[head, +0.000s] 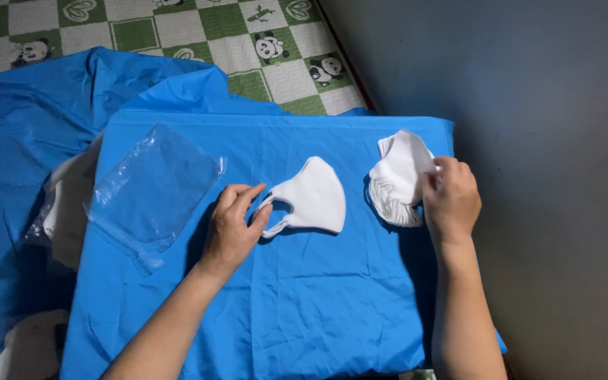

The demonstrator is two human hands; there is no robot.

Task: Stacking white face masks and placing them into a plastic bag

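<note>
On the blue cloth (283, 309), the left hand (232, 229) lies palm down, fingertips pinching the ear loop of a single white mask (314, 197). To its right, the right hand (450, 198) seemingly grips the top mask of a white stack (397, 179). Left lies a clear plastic bag (153, 186), apart from both.

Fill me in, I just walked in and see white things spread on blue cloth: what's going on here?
A person is handling white face masks over a blue cloth. Their left hand pinches the ear loop of a single mask lying flat in the middle. Their right hand rests on a stack of masks to the right, fingers on the top one. A clear plastic bag lies open-looking and flat to the left, untouched. A green-and-white panda-print mat shows beyond the cloth.
</note>
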